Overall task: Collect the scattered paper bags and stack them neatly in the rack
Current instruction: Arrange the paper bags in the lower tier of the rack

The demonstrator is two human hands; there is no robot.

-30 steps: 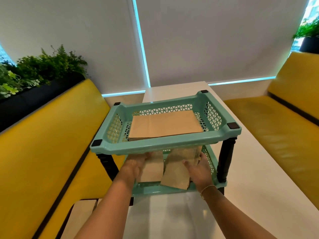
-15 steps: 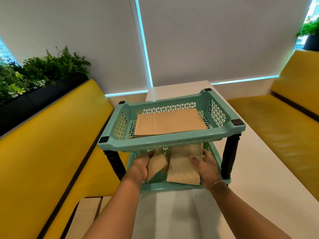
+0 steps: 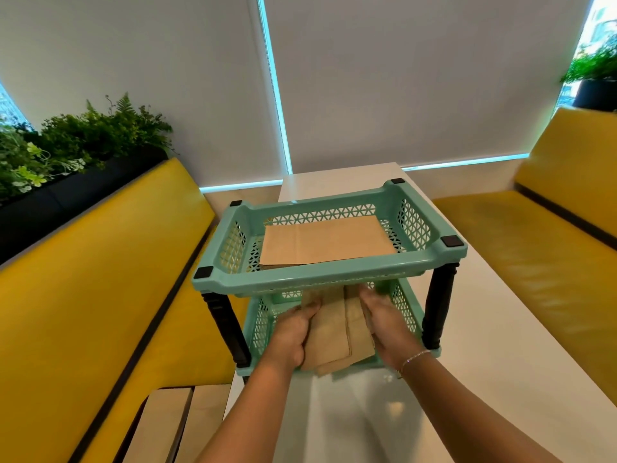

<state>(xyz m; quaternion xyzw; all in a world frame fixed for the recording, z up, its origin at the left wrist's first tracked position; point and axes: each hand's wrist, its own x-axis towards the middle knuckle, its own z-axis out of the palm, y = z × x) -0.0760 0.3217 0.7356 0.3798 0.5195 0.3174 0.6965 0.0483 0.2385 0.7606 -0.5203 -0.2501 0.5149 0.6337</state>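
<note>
Paper bags (image 3: pixel 337 332) (bottom tier) between both gripping hands.

The white tabletop (image 3: pixel 474 345) is being occupied by the teal two-tier rack (image 3: pixel 329 279), which is being carried squarely on it.

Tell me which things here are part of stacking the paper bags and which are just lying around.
Part of the job:
- two-tier mint-green plastic rack
- flat brown paper bags on the top tier
- brown paper bags in the bottom tier, held between left hand and right hand

Just there:
- white table
- yellow padded benches
- green plants in the black planter
- white window blinds
</note>
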